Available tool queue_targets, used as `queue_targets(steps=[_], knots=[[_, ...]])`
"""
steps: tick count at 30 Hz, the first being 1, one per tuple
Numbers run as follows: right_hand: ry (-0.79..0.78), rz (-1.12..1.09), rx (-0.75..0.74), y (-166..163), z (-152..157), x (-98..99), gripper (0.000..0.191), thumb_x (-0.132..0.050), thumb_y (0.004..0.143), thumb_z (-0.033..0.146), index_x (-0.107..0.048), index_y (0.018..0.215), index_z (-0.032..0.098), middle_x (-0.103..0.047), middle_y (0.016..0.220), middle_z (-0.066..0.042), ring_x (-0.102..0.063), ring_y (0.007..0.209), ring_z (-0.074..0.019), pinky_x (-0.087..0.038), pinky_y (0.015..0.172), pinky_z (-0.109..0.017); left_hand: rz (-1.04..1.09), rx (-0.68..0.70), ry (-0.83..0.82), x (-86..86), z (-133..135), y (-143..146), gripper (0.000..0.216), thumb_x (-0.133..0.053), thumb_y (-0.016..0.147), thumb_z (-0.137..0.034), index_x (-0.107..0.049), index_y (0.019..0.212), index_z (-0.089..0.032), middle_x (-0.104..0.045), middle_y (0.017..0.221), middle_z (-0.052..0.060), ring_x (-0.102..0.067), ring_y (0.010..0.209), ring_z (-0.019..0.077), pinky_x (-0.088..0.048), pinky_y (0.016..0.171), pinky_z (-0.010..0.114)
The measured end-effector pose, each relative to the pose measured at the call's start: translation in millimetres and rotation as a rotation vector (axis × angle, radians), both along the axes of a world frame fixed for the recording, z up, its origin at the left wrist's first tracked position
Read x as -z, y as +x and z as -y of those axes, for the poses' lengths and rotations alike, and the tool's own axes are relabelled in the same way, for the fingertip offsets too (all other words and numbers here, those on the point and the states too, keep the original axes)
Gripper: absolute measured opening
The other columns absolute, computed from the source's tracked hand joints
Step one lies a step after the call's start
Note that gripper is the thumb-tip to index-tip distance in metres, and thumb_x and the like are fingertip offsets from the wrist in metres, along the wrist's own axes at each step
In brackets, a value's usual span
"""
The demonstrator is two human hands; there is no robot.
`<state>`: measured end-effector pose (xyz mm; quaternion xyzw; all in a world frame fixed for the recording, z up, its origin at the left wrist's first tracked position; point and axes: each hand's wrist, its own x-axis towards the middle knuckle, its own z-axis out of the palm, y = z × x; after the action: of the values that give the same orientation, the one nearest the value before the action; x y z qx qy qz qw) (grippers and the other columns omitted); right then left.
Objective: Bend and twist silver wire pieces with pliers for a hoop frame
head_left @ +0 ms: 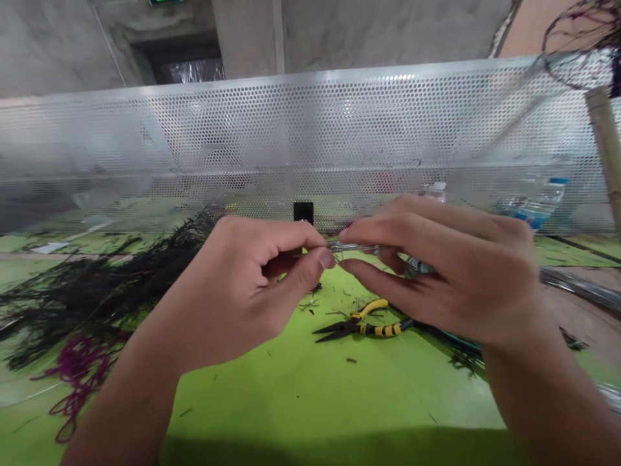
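My left hand (252,285) is closed in a pinch, thumb against forefinger, on one end of a thin metal wire (356,246). My right hand (436,272) pinches the same wire from the other side, fingertips almost touching the left thumb. Both hands hover above the green table (291,388). A pair of pliers (363,323) with yellow and black handles lies on the table just below the hands, jaws pointing left.
A pile of dark feathery strands (97,291) and some magenta strands (77,369) lie at the left. A perforated metal screen (310,142) runs across the back. A bundle of metal wires (577,285) lies at the right, a plastic bottle (538,204) behind the screen.
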<state>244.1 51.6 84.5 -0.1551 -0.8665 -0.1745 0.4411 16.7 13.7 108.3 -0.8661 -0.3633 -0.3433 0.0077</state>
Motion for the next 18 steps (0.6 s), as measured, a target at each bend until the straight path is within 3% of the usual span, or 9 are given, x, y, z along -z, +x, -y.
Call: queue_targets(steps=[6, 12, 15, 18], knots=[[0.201, -0.021, 0.001, -1.0, -3.4, 1.5, 0.011, -0.072, 0.094, 0.021, -0.074, 0.100, 0.030, -0.077, 0.087, -0.001, -0.072, 0.076, -0.0199, -0.055, 0.066, -0.032, 0.016, 0.003, -0.036, -4.6, 4.6, 0.6, 0.022, -0.059, 0.098, -0.023, -0.070, 0.079, -0.021, -0.047, 0.054, -0.007, -0.037, 0.046, 0.0055, -0.030, 0.041, 0.020], [0.207, -0.117, -0.116, -4.3, -5.2, -1.9, 0.013, -0.074, 0.092, 0.018, -0.077, 0.091, 0.031, -0.079, 0.084, 0.002, -0.074, 0.074, -0.0154, -0.058, 0.065, -0.028, 0.000, 0.045, 0.145, -1.3, 4.0, 0.9, 0.024, -0.062, 0.098, -0.017, -0.063, 0.074, -0.018, -0.051, 0.061, -0.007, -0.043, 0.053, 0.0045, -0.035, 0.051, 0.021], [0.090, -0.205, -0.177, -7.1, -4.0, 2.0, 0.010, -0.077, 0.090, 0.019, -0.076, 0.087, 0.029, -0.075, 0.077, 0.003, -0.070, 0.068, -0.0140, -0.053, 0.055, -0.027, -0.047, 0.060, 0.348, 5.0, -1.7, 0.7, 0.021, -0.063, 0.098, -0.015, -0.063, 0.077, -0.018, -0.055, 0.065, -0.006, -0.049, 0.057, 0.0058, -0.038, 0.055, 0.023], [-0.224, -0.313, -0.158, -8.8, 0.0, 3.9, 0.007, -0.080, 0.088, 0.021, -0.077, 0.084, 0.026, -0.071, 0.073, 0.004, -0.062, 0.063, -0.0120, -0.045, 0.050, -0.027, -0.121, 0.041, 0.537, 11.3, -8.8, 1.0, 0.019, -0.062, 0.099, -0.014, -0.063, 0.080, -0.016, -0.058, 0.071, -0.003, -0.051, 0.060, 0.0072, -0.038, 0.056, 0.025]])
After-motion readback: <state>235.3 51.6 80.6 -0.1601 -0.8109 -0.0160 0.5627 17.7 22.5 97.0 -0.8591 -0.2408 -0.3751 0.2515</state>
